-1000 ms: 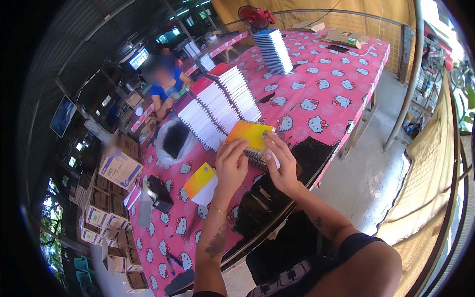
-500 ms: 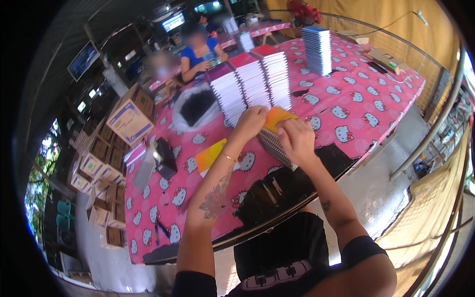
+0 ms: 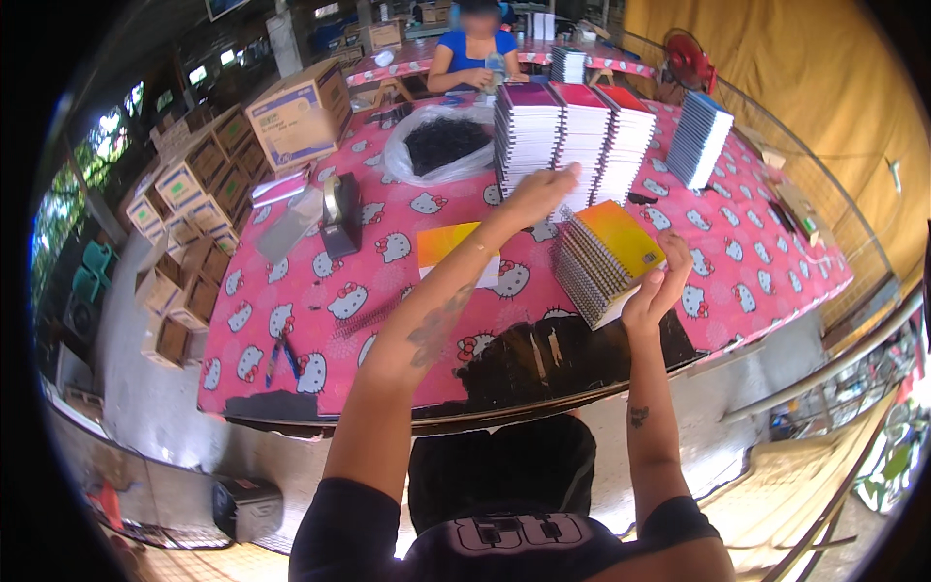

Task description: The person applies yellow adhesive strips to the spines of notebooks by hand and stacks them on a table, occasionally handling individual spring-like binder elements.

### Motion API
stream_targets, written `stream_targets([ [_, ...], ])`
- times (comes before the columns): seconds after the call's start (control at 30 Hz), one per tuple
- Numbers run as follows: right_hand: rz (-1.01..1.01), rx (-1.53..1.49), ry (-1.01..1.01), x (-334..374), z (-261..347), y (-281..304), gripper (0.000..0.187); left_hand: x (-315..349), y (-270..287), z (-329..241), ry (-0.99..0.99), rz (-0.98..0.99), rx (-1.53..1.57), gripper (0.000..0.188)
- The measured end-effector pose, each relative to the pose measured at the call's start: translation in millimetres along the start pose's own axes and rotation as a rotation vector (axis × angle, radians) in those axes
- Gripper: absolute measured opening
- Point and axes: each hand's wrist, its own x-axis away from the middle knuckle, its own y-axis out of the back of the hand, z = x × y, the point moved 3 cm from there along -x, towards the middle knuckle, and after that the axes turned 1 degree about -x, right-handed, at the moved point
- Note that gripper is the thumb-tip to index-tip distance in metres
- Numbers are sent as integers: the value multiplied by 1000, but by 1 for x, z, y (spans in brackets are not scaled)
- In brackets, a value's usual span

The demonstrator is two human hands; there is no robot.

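A stack of spiral-bound notebooks (image 3: 621,238) with yellow-orange covers stands near the table's front, its coils facing left. My right hand (image 3: 659,281) is against the stack's right side, fingers curved and apart, thumb near the top cover's corner. Over the gap between this stack and the taller ones hovers my left hand (image 3: 545,197), its fingers drawn together; what they hold, if anything, I cannot make out. Beneath my left forearm lies a yellow-orange and white notebook or cover (image 3: 448,240), partly hidden. Behind stand tall notebook stacks (image 3: 582,136) with purple, pink and red covers.
A plastic bag of black coils (image 3: 398,155), a tape dispenser (image 3: 339,218), a loose coil (image 3: 364,318) and pens (image 3: 281,359) are on the pink tablecloth. A blue-covered stack (image 3: 700,141) stands right. Cartons (image 3: 301,116) are at left; a person in blue (image 3: 475,53) sits opposite.
My left hand has come off the yellow notebooks and up toward the tall stacks. My right hand has slid from the top to their right side. The whole view has shifted.
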Motion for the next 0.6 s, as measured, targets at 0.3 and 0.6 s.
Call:
stream_targets([
  [0.3,347,113,-242,7,-17,-18,41,-9,-16,-13,140,333,-56,90],
  [0.6,756,-411,-1243,-72,-123,4,63,100,-119,-48,225,-553,539,80],
])
